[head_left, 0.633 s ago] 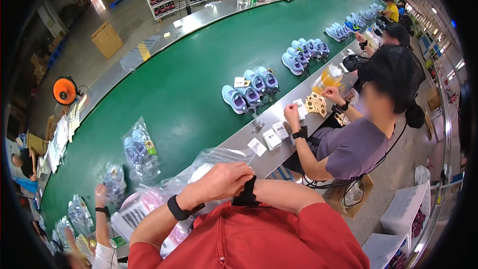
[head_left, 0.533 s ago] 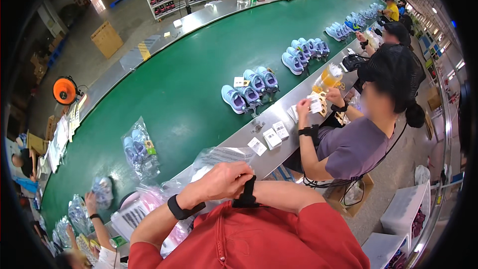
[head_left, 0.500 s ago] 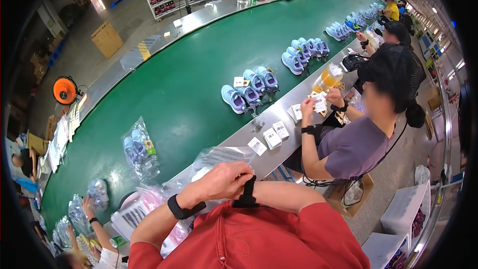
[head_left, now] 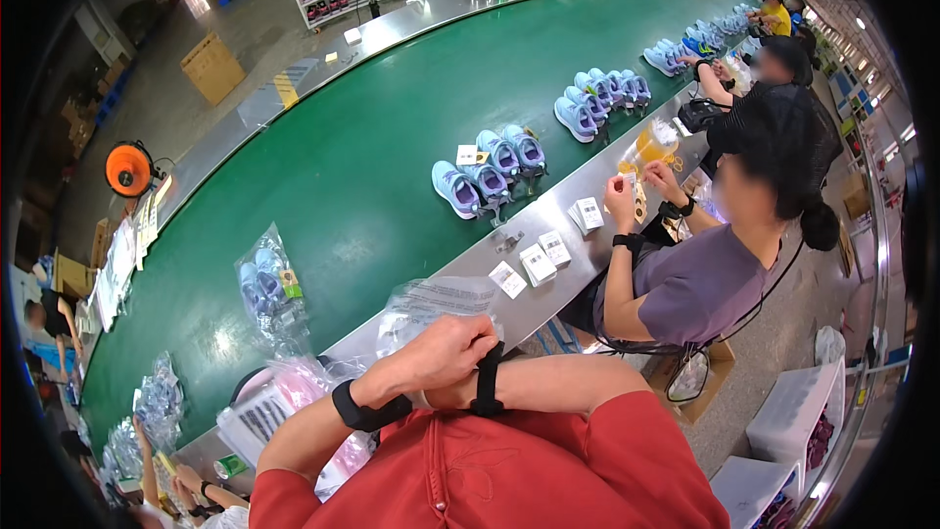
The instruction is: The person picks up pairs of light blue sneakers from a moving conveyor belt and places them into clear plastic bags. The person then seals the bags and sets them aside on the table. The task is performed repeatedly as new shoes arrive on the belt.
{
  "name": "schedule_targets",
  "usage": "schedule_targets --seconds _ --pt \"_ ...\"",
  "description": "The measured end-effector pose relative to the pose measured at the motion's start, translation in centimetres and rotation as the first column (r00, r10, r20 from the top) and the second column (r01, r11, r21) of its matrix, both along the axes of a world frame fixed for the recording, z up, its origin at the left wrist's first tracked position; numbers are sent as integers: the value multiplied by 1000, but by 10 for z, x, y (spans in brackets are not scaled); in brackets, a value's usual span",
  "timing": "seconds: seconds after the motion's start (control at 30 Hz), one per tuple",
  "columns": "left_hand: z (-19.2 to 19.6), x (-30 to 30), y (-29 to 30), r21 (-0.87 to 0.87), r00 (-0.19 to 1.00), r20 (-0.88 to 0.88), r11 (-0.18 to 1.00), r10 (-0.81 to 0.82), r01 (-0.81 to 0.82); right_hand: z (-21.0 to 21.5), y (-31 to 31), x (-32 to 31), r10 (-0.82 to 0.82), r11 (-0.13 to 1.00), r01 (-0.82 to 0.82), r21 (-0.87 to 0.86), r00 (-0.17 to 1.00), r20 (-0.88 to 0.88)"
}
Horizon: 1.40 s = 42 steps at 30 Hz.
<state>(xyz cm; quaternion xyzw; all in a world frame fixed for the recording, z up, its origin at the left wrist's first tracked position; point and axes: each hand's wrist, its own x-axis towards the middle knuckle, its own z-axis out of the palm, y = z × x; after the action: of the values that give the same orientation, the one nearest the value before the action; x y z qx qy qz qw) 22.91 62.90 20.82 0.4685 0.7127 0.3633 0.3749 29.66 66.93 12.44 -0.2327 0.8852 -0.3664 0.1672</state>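
My left hand [head_left: 448, 349] reaches across my body with its fingers closed at the black wrist strap [head_left: 487, 379] on my right forearm. The strap's loose end stands up beside those fingertips. My right hand [head_left: 448, 396] lies beneath the left one, mostly hidden, so its fingers do not show. Another black band [head_left: 370, 408] circles my left wrist. Just beyond my hands, a clear printed plastic bag [head_left: 431, 306] rests on the metal ledge. Pink and white plastic packaging [head_left: 294, 411] lies beside my left forearm.
A green conveyor belt [head_left: 362, 157] carries light blue shoes [head_left: 490, 165] in groups and a bagged pair [head_left: 264, 284]. Tag stacks [head_left: 539, 263] sit on the metal ledge [head_left: 470, 284]. At my right, a co-worker [head_left: 685, 274] handles tags. Other workers' arms reach in at lower left.
My left hand stays at the strap, its fingers slightly shifted. The right-hand co-worker's hands moved a little right. At lower left, a worker's hand drew back from the bagged shoes.
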Motion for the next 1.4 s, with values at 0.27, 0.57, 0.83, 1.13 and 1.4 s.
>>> schedule_targets --seconds 0.27,0.57,0.83,1.13,1.4 --pt "-12 18 3 -24 978 129 986 165 -163 -1 8 22 20 1000 -19 -23 999 30" --pt "-22 25 13 -106 924 263 960 277 -258 -5 14 41 55 997 -51 -60 996 75" --pt "-14 26 21 50 990 81 991 118 -122 -3 17 48 78 994 -72 -81 994 72" --pt "7 20 38 -45 804 539 962 251 -269 5 55 50 42 996 -35 -78 994 102" --pt "-1 18 42 -35 855 490 984 169 -175 4 61 49 40 996 -32 -86 994 101"
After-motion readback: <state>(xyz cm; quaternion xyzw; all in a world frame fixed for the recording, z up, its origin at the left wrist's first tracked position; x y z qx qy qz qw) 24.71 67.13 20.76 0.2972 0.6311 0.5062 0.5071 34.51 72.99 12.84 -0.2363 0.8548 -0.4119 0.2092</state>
